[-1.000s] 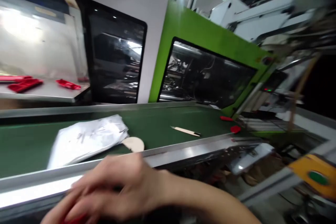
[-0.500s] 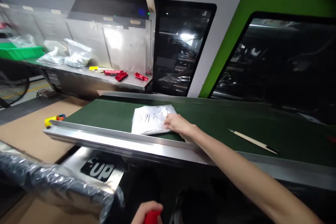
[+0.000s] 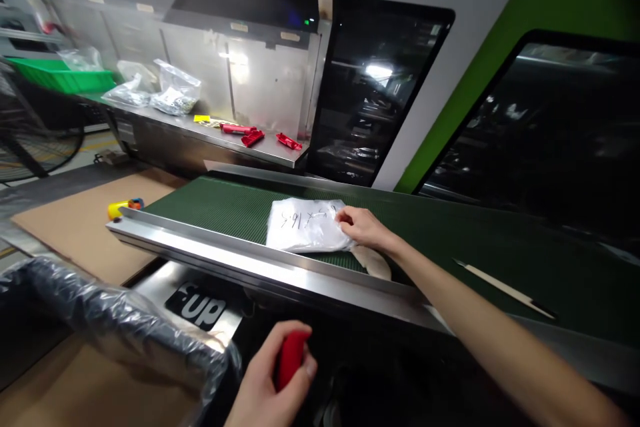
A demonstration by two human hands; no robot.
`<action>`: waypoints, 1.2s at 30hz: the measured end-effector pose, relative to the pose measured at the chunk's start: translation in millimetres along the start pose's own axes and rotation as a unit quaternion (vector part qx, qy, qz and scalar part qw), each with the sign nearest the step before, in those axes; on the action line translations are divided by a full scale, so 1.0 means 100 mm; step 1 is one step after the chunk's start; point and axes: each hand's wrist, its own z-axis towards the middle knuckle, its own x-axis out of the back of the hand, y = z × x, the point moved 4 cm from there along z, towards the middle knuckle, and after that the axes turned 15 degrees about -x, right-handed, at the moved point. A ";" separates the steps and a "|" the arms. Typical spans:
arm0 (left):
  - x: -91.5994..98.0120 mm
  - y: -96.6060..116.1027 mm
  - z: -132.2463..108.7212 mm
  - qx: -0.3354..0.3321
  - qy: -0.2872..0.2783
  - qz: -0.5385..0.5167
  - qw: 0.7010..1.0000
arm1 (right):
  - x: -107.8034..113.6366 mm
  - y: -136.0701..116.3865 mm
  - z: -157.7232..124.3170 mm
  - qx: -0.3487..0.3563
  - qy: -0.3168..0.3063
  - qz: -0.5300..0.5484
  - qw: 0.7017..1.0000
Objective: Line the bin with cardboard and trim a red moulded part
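My left hand [image 3: 273, 383] is low in front of me, closed around a small red plastic part [image 3: 291, 357]. My right hand [image 3: 364, 227] reaches across the steel rail onto the green conveyor belt [image 3: 225, 213] and pinches the right edge of a white plastic bag [image 3: 305, 227] with handwriting on it. A flat beige disc [image 3: 373, 261] lies on the belt just under my right wrist. A thin beige knife-like tool [image 3: 503, 288] lies on the belt farther right.
A steel shelf [image 3: 210, 137] behind the belt holds red parts [image 3: 253, 137] and clear bags [image 3: 173, 93]. A green bin [image 3: 60, 73] sits far left. A plastic-lined box [image 3: 115, 327] stands at lower left. Cardboard [image 3: 75, 230] covers the floor; green machine [image 3: 470, 80] at right.
My view swung left from the machine to the belt's end. My right hand went out to the white bag and grips its edge. My left hand rose with the red part.
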 end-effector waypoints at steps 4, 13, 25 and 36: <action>-0.02 0.24 0.50 -0.078 0.037 0.005 0.996 | 0.06 -0.04 -0.09 -0.006 -0.020 0.112 0.993; -0.34 0.45 1.09 -0.209 0.062 -0.019 0.976 | 0.02 -0.42 -0.89 -0.001 -0.119 0.287 0.951; -0.40 0.32 0.79 -0.191 0.030 0.044 0.980 | 0.24 -0.19 -1.45 -0.056 -0.036 0.218 0.974; -0.45 0.31 0.00 -0.075 0.037 -0.032 0.996 | -0.29 -0.35 -2.04 -0.059 -0.113 0.245 0.961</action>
